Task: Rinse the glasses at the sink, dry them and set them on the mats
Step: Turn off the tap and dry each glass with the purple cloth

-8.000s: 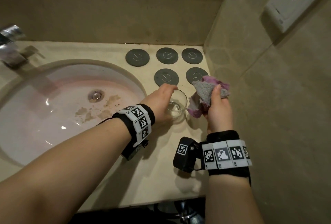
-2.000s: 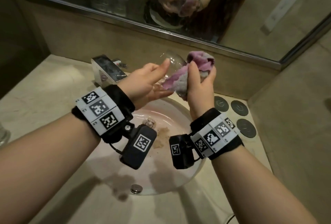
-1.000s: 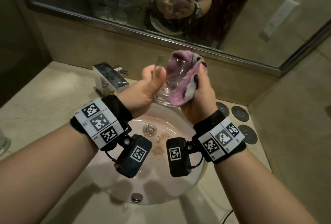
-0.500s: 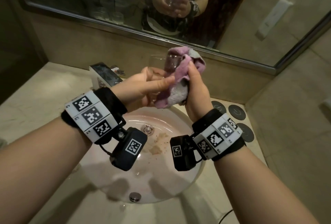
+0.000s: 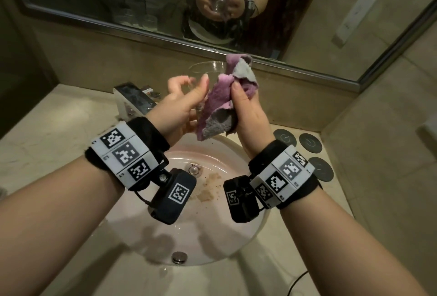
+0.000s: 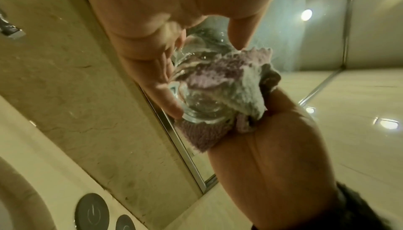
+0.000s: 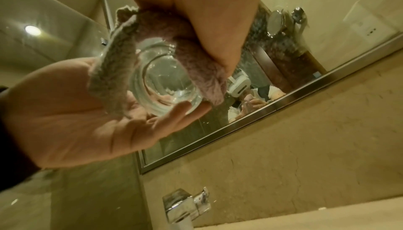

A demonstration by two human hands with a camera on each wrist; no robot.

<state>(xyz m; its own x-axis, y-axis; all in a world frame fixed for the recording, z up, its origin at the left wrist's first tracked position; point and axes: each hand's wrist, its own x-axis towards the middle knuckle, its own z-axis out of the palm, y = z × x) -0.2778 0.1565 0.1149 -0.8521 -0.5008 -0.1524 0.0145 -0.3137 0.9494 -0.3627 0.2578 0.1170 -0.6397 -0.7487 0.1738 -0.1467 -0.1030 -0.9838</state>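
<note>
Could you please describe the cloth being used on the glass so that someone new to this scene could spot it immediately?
Look above the round pinkish sink basin, in front of the mirror, where two hands meet. The right hand grips a fluffy towel cloth, purple on one side and grey on the other, pressed against the clear drinking glass that the left hand holds. It is the only soft, coloured thing there.

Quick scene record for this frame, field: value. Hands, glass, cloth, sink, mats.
left hand: holds the glass, fingers under its base, thumb on its side
right hand: grips the cloth against the glass
glass: clear, held up over the sink, rim away from the person
cloth: purple and grey, wrapped round the side of the glass
sink: brownish stains near the drain
mats: dark round discs on the counter right of the sink, three in head view, none bearing a glass
stage: drying
</note>
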